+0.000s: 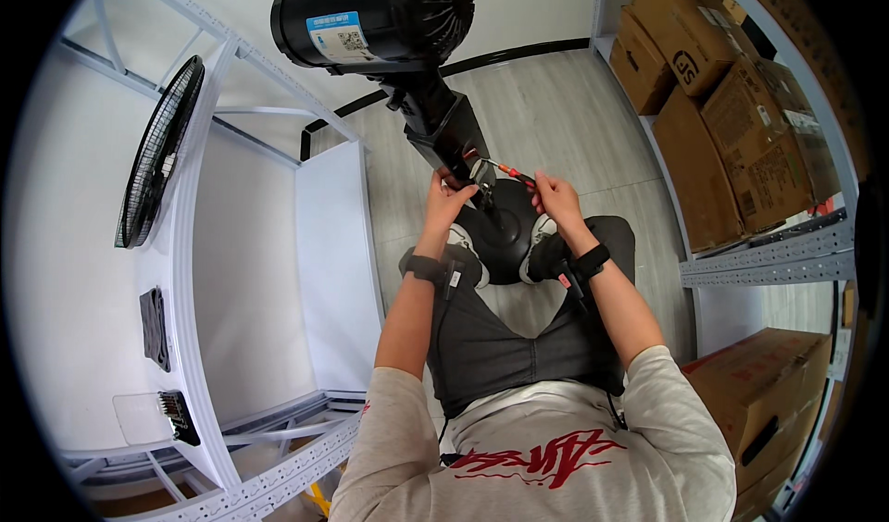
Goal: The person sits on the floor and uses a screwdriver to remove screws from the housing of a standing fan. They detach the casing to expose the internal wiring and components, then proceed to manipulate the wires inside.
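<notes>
A black pedestal fan without its blades and front grille stands before me, its motor housing [380,22] at the far end of the view and its round base [507,244] between my feet. Partway down is its black control box [443,138], with greyish inner parts [482,172] showing at the lower end. My left hand [446,205] grips that lower end, thumb at the front and fingers mostly hidden behind it. In my right hand [557,200] is a screwdriver [512,173] with a red and black handle, its tip pointing left at the inner parts.
On the left, a white shelf [190,337] bears a round black fan grille [165,156], a folded dark cloth [155,329] and a clear case holding small bits [176,416]. Cardboard boxes [699,170] fill the rack at right; another carton [755,383] stands nearer me.
</notes>
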### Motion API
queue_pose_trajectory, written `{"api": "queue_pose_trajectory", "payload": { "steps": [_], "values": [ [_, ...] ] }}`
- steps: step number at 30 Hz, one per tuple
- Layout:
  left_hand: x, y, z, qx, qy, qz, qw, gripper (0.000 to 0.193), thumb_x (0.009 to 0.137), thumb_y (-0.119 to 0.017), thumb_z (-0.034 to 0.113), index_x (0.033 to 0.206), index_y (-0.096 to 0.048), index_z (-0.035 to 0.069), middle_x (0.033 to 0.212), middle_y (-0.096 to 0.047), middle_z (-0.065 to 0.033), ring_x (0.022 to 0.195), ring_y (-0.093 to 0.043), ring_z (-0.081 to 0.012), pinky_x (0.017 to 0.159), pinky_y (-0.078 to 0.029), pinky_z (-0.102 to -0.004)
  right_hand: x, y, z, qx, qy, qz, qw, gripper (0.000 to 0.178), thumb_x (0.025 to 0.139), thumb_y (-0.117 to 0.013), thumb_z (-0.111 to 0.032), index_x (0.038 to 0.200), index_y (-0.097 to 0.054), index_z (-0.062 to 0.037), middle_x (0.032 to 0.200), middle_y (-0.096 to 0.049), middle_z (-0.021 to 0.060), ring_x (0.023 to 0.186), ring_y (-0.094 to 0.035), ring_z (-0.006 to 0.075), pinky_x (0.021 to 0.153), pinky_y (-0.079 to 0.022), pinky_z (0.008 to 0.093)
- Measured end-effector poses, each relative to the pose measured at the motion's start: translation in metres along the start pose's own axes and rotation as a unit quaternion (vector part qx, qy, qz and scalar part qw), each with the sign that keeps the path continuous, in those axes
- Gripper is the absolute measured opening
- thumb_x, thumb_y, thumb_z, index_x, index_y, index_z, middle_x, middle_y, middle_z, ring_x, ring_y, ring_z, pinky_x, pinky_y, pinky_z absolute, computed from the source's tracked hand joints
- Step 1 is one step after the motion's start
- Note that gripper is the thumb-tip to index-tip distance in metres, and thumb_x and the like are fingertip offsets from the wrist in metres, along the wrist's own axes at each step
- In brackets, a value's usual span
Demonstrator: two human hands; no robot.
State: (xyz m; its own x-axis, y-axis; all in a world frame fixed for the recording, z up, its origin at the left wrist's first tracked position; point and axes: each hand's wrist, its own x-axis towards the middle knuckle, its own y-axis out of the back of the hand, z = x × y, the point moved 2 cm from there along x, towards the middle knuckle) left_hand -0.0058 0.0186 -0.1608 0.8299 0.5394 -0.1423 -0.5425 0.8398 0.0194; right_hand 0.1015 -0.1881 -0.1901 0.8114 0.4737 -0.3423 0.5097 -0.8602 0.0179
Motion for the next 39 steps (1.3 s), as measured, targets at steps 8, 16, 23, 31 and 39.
{"api": "queue_pose_trajectory", "payload": {
  "steps": [8,16,23,31,39],
  "values": [
    [0.001,0.003,-0.005,0.006,-0.008,0.0,1.0,0.059,0.073,-0.075,0.009,0.119,-0.04,0.004,0.066,-0.049,0.0045,0.049,-0.039,-0.0025,0.041,-0.024,-0.0201,-0.013,-0.006,-0.015,0.102,-0.12,-0.018,0.987,0.021,0.092,-0.059,-0.024,0.103,-0.056,-0.0058,0.075,-0.058,0.0,0.059,-0.053,0.0068,0.051,-0.041,0.0194],
    [-0.009,-0.004,-0.024,0.075,-0.03,0.091,0.993,0.062,0.074,-0.073,0.01,0.123,-0.037,0.002,0.062,-0.047,0.003,0.05,-0.039,-0.0053,0.044,-0.029,-0.0222,-0.014,-0.014,-0.018,0.099,0.014,0.033,0.994,0.03,0.094,-0.057,-0.032,0.102,-0.055,-0.003,0.081,-0.06,0.0035,0.06,-0.055,0.0089,0.053,-0.045,0.0221],
    [-0.027,-0.022,-0.039,-0.075,0.232,0.0,0.97,0.028,0.082,-0.062,0.018,0.1,-0.051,0.0,0.072,-0.053,-0.0037,0.063,-0.052,-0.0104,0.055,-0.043,-0.0247,-0.002,0.001,-0.005,0.009,0.128,0.048,0.991,0.033,0.09,-0.063,-0.031,0.098,-0.056,0.0,0.078,-0.061,0.0057,0.058,-0.058,0.0113,0.052,-0.049,0.0244],
    [-0.016,-0.058,-0.034,-0.226,0.209,0.003,0.951,0.012,0.09,-0.054,0.012,0.094,-0.057,0.001,0.077,-0.057,-0.0053,0.068,-0.057,-0.0157,0.062,-0.049,-0.0272,0.0,0.0,-0.012,0.053,-0.076,-0.074,0.993,0.027,0.091,-0.062,-0.025,0.1,-0.054,-0.0011,0.083,-0.059,0.0051,0.067,-0.06,0.0109,0.057,-0.052,0.0247],
    [-0.003,-0.075,-0.04,-0.292,0.204,0.019,0.934,0.017,0.093,-0.048,0.009,0.104,-0.054,-0.002,0.09,-0.057,-0.0103,0.08,-0.058,-0.0191,0.073,-0.052,-0.0314,-0.011,-0.005,-0.025,0.066,-0.053,-0.03,0.996,0.024,0.089,-0.061,-0.022,0.094,-0.057,0.0016,0.073,-0.06,0.0043,0.056,-0.058,0.0095,0.046,-0.048,0.0247]
  ]
}}
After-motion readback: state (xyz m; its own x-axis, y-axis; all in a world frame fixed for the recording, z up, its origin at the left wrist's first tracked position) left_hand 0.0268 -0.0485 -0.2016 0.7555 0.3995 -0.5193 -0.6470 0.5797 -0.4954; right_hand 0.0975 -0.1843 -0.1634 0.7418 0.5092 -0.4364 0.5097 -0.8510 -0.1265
